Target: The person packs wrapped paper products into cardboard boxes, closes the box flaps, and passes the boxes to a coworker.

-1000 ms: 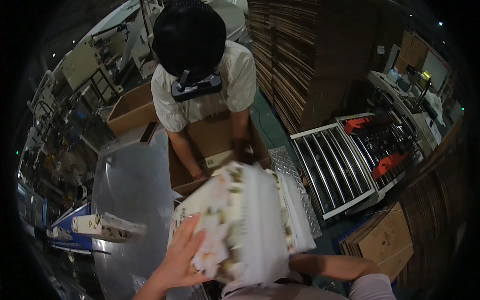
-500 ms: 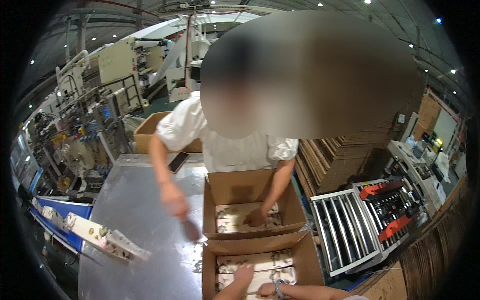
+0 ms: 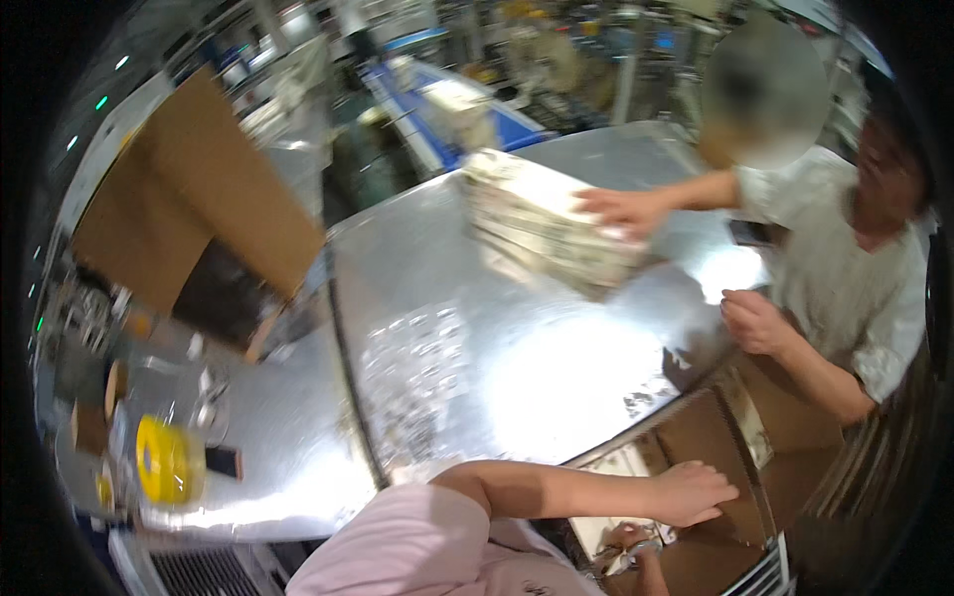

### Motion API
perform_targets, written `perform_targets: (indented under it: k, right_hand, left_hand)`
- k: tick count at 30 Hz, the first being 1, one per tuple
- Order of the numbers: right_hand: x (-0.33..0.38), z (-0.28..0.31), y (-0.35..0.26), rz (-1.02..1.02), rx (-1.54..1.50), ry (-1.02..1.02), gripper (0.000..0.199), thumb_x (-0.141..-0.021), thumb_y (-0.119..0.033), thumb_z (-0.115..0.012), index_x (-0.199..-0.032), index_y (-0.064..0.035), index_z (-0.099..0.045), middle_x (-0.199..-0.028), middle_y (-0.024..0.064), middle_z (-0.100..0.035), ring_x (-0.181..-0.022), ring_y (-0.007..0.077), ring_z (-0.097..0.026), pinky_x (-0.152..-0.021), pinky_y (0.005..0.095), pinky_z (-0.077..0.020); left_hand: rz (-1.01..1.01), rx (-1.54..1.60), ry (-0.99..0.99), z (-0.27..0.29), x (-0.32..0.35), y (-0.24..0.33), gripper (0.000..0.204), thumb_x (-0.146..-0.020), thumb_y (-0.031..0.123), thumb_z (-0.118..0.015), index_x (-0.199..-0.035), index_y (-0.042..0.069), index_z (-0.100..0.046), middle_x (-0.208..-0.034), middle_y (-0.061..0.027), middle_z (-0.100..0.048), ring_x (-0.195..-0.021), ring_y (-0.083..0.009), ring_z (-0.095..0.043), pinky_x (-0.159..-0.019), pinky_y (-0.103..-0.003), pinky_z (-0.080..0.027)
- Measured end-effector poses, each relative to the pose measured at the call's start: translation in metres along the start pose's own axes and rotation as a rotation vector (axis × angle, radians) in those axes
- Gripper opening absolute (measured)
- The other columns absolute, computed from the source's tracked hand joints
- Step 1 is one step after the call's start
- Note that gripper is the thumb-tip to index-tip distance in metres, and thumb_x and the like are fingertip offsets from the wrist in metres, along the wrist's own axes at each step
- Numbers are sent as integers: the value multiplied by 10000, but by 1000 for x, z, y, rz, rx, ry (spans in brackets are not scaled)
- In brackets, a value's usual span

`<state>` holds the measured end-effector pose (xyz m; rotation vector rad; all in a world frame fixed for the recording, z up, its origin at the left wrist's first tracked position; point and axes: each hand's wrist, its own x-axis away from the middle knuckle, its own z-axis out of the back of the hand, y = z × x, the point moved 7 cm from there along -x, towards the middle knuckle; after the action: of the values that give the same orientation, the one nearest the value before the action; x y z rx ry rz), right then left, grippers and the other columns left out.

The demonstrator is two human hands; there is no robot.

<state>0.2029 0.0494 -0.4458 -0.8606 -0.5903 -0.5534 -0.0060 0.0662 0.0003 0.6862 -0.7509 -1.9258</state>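
Note:
My left hand reaches over the near cardboard carton, its fingers loosely extended with nothing seen in them. Lower in the same carton is my right hand, a bracelet at its wrist, against the cream printed packs; blur hides how its fingers are set. A co-worker's hand lies on a row of cream packs on the metal table. The co-worker's other hand is above the far carton, where another pack shows.
The metal table spans the middle, with a seam at left. A large brown carton stands at the left, above a yellow tape roll. Beyond the table runs a blue conveyor. A dark phone lies near the co-worker.
The view has swung left. My left hand has lifted off the packs, while my right stays low in the carton. The co-worker's hand has moved onto the row of packs on the table.

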Motion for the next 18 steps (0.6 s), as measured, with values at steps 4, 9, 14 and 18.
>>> perform_targets:
  k: [4, 9, 14, 18]
  right_hand:
    - [49, 126, -166, -47, -1693, 208, 347, -908, -401, -505, -1124, -140, -579, -1000, 47, -629, -856, 173, -611, -699, 334, -515]
    - [79, 176, -143, 40, -2081, 572, 291, -911, -333, -525, -1092, -125, -617, -1056, 14, -646, -937, 116, -619, -756, 312, -537]
    - [83, 174, -187, 63, -2220, 529, 238, -889, -271, -555, -1023, -94, -641, -948, 20, -672, -832, 128, -621, -697, 298, -514]
    - [89, 172, -209, 192, -2300, 440, 221, -860, -228, -594, -1006, -65, -623, -905, 69, -645, -811, 180, -607, -719, 321, -506]
  left_hand:
    - [304, 424, 690, 91, 158, -83, 313, -843, 153, -581, -1141, 57, -564, -1127, -110, -603, -1047, -241, -564, -907, -363, -443]
    - [954, -25, 1197, 158, 370, -167, 291, -801, 57, -588, -1091, 30, -592, -1051, -137, -629, -986, -265, -590, -834, -346, -467]
    - [1184, -661, 953, 180, 466, -230, 321, -704, 222, -671, -974, 53, -627, -1032, -231, -562, -1013, -391, -501, -863, -441, -422]
    - [1271, -488, 906, 178, 461, -250, 202, -703, 211, -606, -762, 21, -577, -854, -205, -536, -832, -376, -509, -703, -482, -408]
